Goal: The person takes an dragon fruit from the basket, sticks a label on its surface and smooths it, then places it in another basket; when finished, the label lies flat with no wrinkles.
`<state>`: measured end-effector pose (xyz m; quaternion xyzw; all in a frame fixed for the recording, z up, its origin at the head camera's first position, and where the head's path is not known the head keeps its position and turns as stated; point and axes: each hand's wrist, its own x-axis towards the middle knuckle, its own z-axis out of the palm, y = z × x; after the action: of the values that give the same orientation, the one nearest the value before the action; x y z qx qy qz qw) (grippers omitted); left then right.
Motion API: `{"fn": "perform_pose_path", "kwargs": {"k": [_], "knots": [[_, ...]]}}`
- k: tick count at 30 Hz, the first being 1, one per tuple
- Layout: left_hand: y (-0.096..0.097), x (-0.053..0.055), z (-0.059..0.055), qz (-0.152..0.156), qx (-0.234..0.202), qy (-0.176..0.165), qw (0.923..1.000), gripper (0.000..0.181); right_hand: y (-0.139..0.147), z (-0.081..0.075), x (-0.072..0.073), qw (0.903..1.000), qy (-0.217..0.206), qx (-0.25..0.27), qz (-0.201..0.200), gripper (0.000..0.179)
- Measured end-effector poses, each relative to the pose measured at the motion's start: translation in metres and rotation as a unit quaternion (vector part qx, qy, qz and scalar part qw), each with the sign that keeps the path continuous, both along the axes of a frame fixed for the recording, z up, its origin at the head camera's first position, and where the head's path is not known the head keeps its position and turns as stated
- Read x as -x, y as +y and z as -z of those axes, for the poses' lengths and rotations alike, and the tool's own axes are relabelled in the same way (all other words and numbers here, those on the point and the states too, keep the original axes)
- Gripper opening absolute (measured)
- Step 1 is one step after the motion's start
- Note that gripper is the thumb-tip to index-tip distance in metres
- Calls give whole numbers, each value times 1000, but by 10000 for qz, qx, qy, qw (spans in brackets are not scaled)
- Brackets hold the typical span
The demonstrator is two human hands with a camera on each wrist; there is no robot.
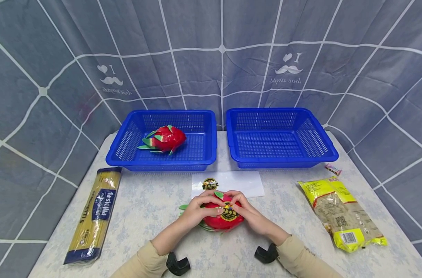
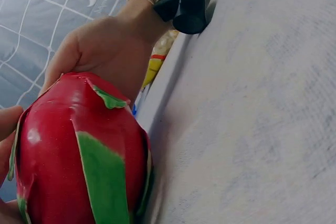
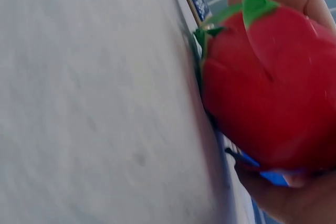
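A red dragon fruit (image 1: 214,223) with green-tipped scales lies on its side at the near middle of the table. On its top shows a round black-and-gold sticker (image 1: 229,213), partly covered by fingertips. My left hand (image 1: 198,208) holds the fruit from the left, its thumb and fingers reaching to the sticker's edge. From the other side my right hand (image 1: 254,217) grips it, index finger and thumb at the sticker's right edge. The left wrist view shows the fruit's red skin and a broad green scale (image 2: 102,174) up close.
Behind the hands lies a white sheet (image 1: 238,183) bearing another round sticker (image 1: 210,184). A second dragon fruit (image 1: 167,139) sits in the left blue basket (image 1: 197,166); another blue basket (image 1: 283,159) stands beside it. Spaghetti (image 1: 94,216) lies left, a yellow bag (image 1: 343,212) and small wrapped candy (image 1: 333,169) right.
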<state>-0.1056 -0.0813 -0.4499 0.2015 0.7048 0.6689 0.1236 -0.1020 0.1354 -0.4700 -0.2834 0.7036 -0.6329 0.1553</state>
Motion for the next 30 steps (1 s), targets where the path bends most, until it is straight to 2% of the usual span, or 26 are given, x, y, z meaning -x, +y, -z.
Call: {"fn": "perform_pose_path", "kwargs": {"k": [4, 8, 11, 16, 23, 28, 30], "knots": [[-1, 2, 0, 117, -133, -152, 9997, 22, 4, 0, 2, 9996, 20, -61, -282, 6], [-2, 1, 1, 136, -83, 201, 9997, 18, 4, 0, 1, 9991, 251, -19, -336, 10], [-2, 0, 2, -42, 28, 308, 9995, 15, 2, 0, -1, 9985, 454, 35, -301, 17], [-3, -1, 3, -295, 137, 81, 9994, 18, 0, -1, -3, 9982, 577, -82, -143, 29], [-4, 2, 5, -9, 115, 422, 9990, 25, 0, 0, -3, 9949, 966, -277, -56, 37], [-5, 5, 5, 223, 127, 469, 9986, 19, 4, -6, 0, 9957, 806, -433, -124, 44], [-6, 6, 4, 332, 116, 436, 9984, 14, 8, -9, 1, 9971, 590, -445, -178, 47]]}}
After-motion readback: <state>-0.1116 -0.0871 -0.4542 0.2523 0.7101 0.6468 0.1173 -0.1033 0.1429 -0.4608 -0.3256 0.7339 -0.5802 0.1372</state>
